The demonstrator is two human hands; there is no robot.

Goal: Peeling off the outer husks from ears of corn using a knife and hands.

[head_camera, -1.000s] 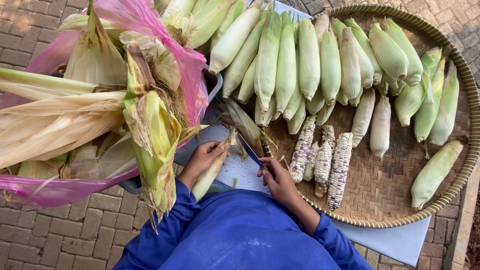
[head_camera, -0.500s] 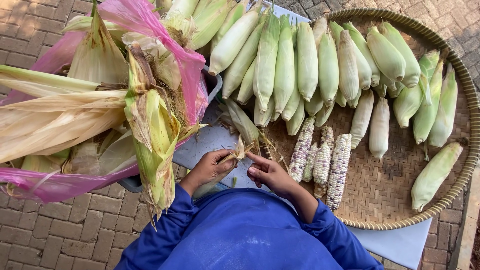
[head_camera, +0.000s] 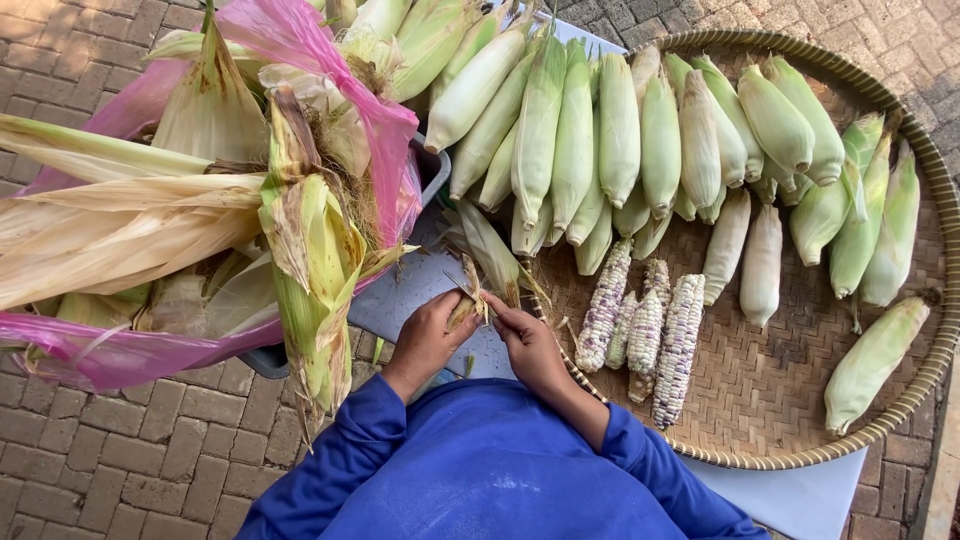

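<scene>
Both hands meet on one corn cob, still in its pale green husk, which lies slanting away from the person over the near left edge of the woven tray. The left hand is curled around the cob's near end, fingers wrapped shut on the dry, straw-coloured husk tips. The right hand comes in from the other side — its fingertips pinch a strip of husk at the same spot, thumb and forefinger closed on it. The two hands almost touch; the cob's far end points up toward the heap beyond.

Just right of the hands, on the tray, lie four stripped cobs with purple-and-white kernels, side by side. Farther right are two bare white cobs, and a lone husked ear sits near the tray's right rim. Along the far side of the tray runs a dense row of green husked ears, laid close together with tips pointing near.

To the left, a grey tub lined with a pink plastic bag overflows with peeled husks — long, yellowed leaves spilling leftward. The ground under it all is brick paving. The blue sleeves fill the near edge of the view.
</scene>
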